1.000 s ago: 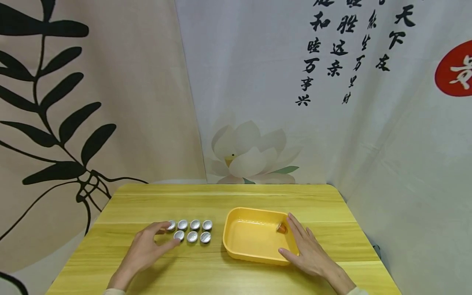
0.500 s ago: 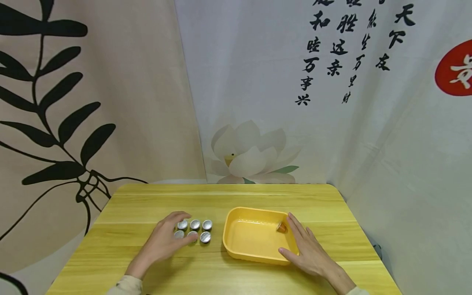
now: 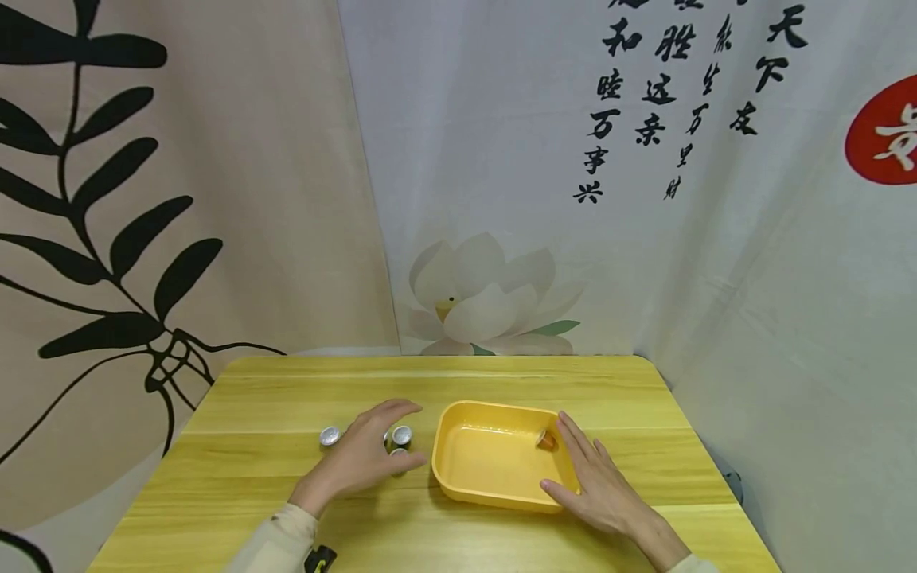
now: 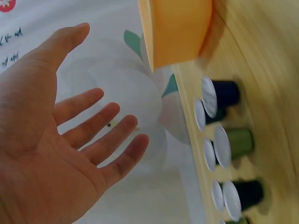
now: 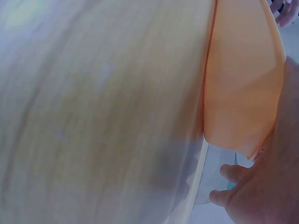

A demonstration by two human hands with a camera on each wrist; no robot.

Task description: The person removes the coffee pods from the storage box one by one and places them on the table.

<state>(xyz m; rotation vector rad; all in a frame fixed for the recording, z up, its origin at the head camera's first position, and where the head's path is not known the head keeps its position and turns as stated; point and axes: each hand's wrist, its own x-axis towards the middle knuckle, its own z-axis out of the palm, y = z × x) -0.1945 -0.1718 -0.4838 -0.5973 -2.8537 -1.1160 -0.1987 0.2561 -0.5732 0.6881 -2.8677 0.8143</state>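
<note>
My left hand (image 3: 358, 460) hovers with spread fingers over several coffee capsules, hiding most of them in the head view. One silver-lidded capsule (image 3: 402, 436) shows beyond the fingers and another capsule (image 3: 330, 435) left of the hand. The left wrist view shows an empty palm and the capsules in two rows, lids facing the camera, among them a green capsule (image 4: 240, 141) and a dark blue capsule (image 4: 226, 95). My right hand (image 3: 600, 495) rests along the right side of a yellow plastic bin (image 3: 494, 469), fingers extended. An orange-brown capsule (image 3: 547, 440) lies inside the bin.
Everything stands on a wood-grain table (image 3: 430, 541). Behind it hangs a printed cloth (image 3: 494, 159) with a lotus and writing. A small black object (image 3: 320, 559) shows beside the left sleeve (image 3: 275, 545) at the bottom edge.
My left hand has moved right across the capsules, from their left end toward the bin. The leftmost capsule is uncovered again. The right hand and the bin have stayed in place.
</note>
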